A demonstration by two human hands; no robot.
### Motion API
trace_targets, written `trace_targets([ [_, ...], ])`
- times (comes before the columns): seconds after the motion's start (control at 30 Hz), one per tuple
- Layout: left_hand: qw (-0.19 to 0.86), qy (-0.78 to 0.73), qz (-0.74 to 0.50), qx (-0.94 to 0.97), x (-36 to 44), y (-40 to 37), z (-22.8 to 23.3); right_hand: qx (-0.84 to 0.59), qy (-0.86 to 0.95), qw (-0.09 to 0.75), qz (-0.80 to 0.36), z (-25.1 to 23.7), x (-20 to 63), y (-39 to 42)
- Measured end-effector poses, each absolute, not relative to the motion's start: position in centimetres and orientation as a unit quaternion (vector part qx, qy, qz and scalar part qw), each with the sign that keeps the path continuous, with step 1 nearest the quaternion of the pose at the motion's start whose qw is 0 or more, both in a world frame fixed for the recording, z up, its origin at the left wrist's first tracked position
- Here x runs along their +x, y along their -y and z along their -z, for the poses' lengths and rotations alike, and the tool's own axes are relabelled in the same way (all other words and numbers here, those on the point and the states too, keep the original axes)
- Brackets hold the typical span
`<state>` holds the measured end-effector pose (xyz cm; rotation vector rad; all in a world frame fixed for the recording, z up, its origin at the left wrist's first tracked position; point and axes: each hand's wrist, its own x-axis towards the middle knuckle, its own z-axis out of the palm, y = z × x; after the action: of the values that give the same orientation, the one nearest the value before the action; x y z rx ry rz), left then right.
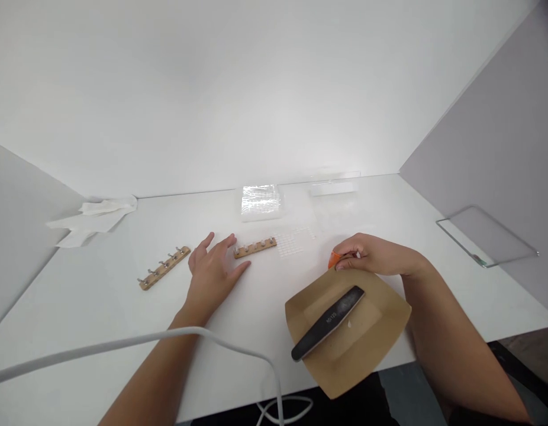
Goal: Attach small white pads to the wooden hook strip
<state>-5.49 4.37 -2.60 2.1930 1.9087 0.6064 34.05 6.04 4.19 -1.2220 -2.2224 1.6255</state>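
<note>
The left hand (214, 266) lay flat and spread on the desk (123, 319), fingertips just beside the nearer of 2 wooden strips (255, 248), as if steadying it. The right hand (376, 255) pinched a small orange piece (334, 259) just above the paper tray (376, 331) that held the file (329, 322).
</note>
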Motion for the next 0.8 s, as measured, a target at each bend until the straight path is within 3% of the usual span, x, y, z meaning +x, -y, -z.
trace_targets([
  [0.27, 0.079, -0.637, -0.232, 0.731, -5.4, -4.7, 1.9, -0.396, 0.75, 0.049, -0.528, -3.6, 33.7, -6.3],
  [0.8, 0.074, -0.703, -0.408, 0.578, -6.0, -4.1, -1.3, -0.37, 0.756, 0.063, -0.535, -3.2, 32.7, -6.1],
])
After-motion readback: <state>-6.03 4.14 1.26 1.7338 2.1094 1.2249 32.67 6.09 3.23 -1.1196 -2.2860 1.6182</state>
